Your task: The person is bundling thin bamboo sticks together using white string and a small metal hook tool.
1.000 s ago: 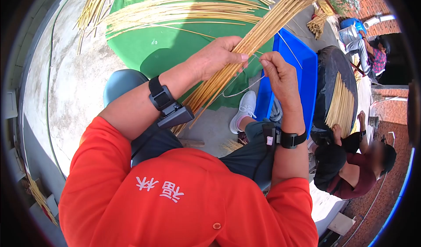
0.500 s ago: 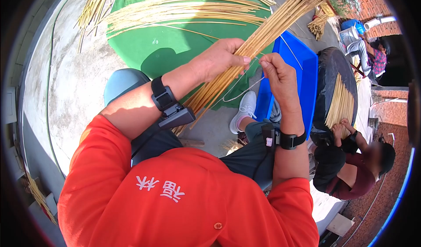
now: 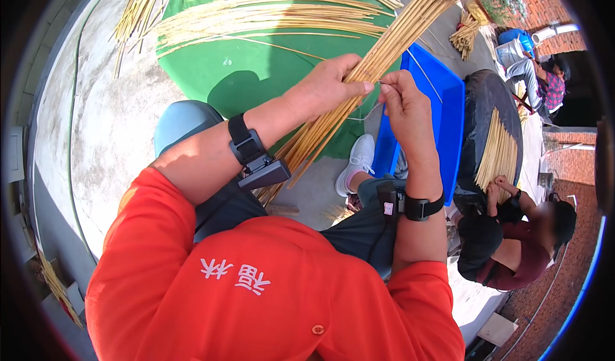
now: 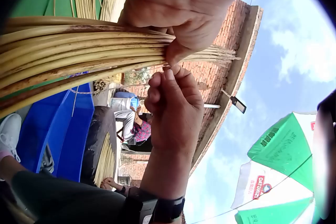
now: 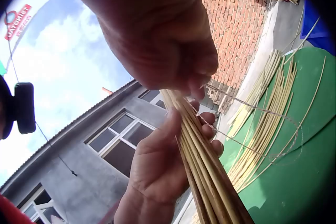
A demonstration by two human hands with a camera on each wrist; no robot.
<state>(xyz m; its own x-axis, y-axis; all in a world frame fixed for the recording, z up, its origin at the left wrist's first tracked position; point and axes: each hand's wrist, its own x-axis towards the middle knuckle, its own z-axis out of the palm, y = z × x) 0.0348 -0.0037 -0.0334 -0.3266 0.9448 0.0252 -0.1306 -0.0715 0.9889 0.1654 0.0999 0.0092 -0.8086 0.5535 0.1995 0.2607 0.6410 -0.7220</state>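
A long bundle of straw-coloured stalks slants across the head view, its bushy tips at the upper right. My left hand grips it around the middle, thumb lying over the top stalks. Close beside that thumb, my right hand pinches a thin pale string between thumb and curled forefinger. In the right wrist view the string hangs in a loose loop beside the bundle. The left wrist view puts the right fingertips right at the bundle's edge, just under the left thumb.
Loose stalks lie on a green cloth ahead. A blue tray stands to the right, with a dark covered mound beyond. There a seated person handles more stalks. Another person sits farther back.
My left hand and the bundle have shifted slightly to the right, closing the gap to my right fingertips. The string loop below looks shorter. The nearer seated person's hands have come together.
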